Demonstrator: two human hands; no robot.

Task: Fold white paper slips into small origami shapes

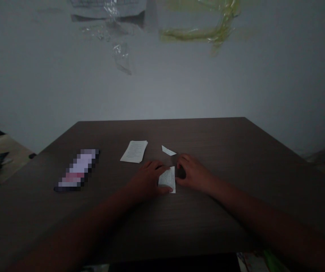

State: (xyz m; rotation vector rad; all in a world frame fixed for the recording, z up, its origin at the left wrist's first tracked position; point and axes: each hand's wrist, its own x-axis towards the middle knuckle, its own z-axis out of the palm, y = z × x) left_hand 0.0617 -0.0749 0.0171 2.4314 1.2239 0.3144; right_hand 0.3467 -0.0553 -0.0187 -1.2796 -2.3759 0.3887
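A small printed piece of paper (167,179) lies on the table in front of me. My left hand (148,178) holds it from the left, fingers over its upper edge and thumb across its lower edge. At its right edge is my right hand (193,173), with curled fingers and a gap between them and the thumb. The right thumb tip is close to the paper; whether it touches cannot be told. Beyond my hands lies a small folded-looking paper strip (168,150). Further left is a stack of printed paper sheets (134,151).
A phone (78,170) with a blurred-out screen lies on the left of the dark wooden table (207,139). Behind the table rises a pale wall (162,87) with clear and yellowish tape on it. Dim clutter shows past the table's left side.
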